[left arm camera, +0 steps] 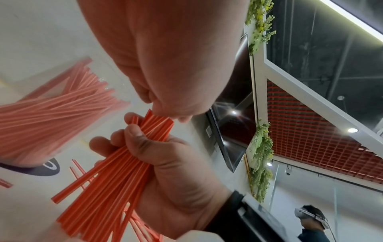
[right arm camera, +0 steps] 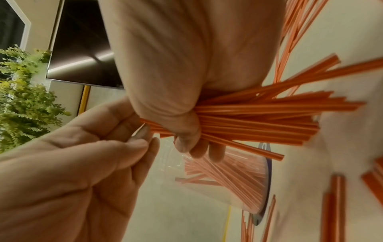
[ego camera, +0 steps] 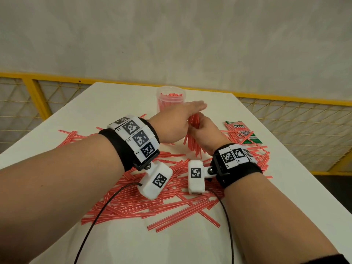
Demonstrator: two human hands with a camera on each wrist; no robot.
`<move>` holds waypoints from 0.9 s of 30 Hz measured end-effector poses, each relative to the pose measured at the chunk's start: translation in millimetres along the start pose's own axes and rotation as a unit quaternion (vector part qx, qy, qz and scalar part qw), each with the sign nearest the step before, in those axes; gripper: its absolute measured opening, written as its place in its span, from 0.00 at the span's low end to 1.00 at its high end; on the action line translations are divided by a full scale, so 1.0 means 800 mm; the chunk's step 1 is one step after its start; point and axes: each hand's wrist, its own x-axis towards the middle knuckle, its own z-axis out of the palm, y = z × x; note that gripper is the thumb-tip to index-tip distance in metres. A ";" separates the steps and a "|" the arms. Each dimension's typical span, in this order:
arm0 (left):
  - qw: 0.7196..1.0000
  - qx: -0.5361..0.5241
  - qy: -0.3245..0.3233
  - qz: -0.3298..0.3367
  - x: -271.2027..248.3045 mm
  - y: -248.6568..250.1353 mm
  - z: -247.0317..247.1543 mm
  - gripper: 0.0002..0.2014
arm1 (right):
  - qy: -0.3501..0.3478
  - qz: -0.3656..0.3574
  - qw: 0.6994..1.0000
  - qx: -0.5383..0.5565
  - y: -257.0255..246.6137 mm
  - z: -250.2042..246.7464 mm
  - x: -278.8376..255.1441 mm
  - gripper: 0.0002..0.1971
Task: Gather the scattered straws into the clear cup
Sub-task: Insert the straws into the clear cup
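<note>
- Head view: your right hand is wrapped around a bundle of red straws, held above the white tabletop just in front of the clear cup. Your left hand lies flat against the top end of that bundle, fingers straight. The cup stands upright near the far edge, already packed with straws. Loose straws lie scattered over the tabletop beneath both wrists, and a green straw packet lies to the right.
- Left wrist view: your right hand has thumb and fingers curled round the bundle, whose lower ends fan out. The heel of your left hand meets the bundle's upper tips. The cup shows blurred at the left.
- Right wrist view: your right hand clamps the bundle at its middle; your left hand is open, its fingers touching the straw tips. The cup stands just beyond.
</note>
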 end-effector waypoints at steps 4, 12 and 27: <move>1.000 -0.004 0.015 0.000 -0.003 0.002 0.000 0.33 | 0.026 0.000 0.997 0.073 0.000 -0.003 0.003 0.19; 0.996 -0.048 0.052 -0.045 -0.011 0.010 -0.002 0.29 | 0.056 0.000 0.997 0.051 0.002 -0.006 0.002 0.11; 0.942 -0.246 -0.044 -0.222 -0.028 -0.002 0.002 0.11 | 0.001 0.016 0.970 0.241 -0.044 -0.006 -0.006 0.15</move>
